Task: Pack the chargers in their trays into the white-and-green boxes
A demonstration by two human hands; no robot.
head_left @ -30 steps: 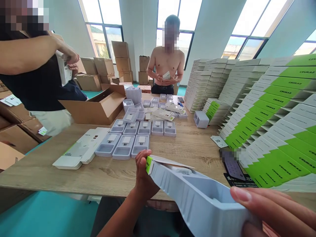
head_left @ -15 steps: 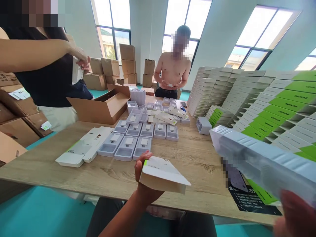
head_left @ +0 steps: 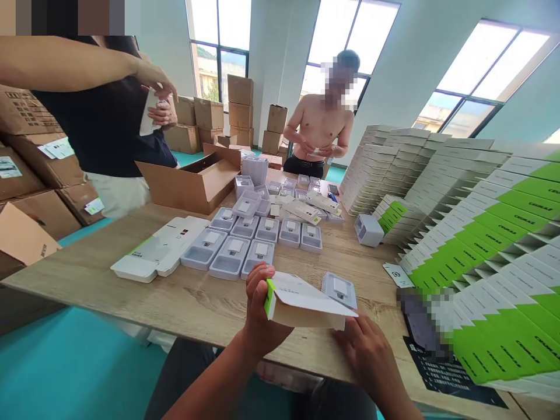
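My left hand [head_left: 262,309] is closed round the side of a white and green carton [head_left: 312,298], held tilted above the near table edge with its open end towards me. At the carton's right corner, my right hand [head_left: 370,353] has its fingertips on the flap edge; its thumb is partly hidden. Just behind the carton, a pale plastic tray [head_left: 326,286] with a small white piece in it lies on the table. Several similar trays [head_left: 227,265] stand in rows farther left, with white pieces in them. Beside those rows lies a flattened white carton [head_left: 153,251].
Tall stacks of white and green cartons [head_left: 490,245] line the right side. An open cardboard box [head_left: 184,186] stands at the back left. A dark printed sheet [head_left: 446,373] lies at the right edge. Two other people [head_left: 321,128] stand across and left, each handling small items.
My right hand has come in from the far right to the carton and no longer holds the pale plastic piece. A tray now lies behind the carton. My left hand keeps its hold.
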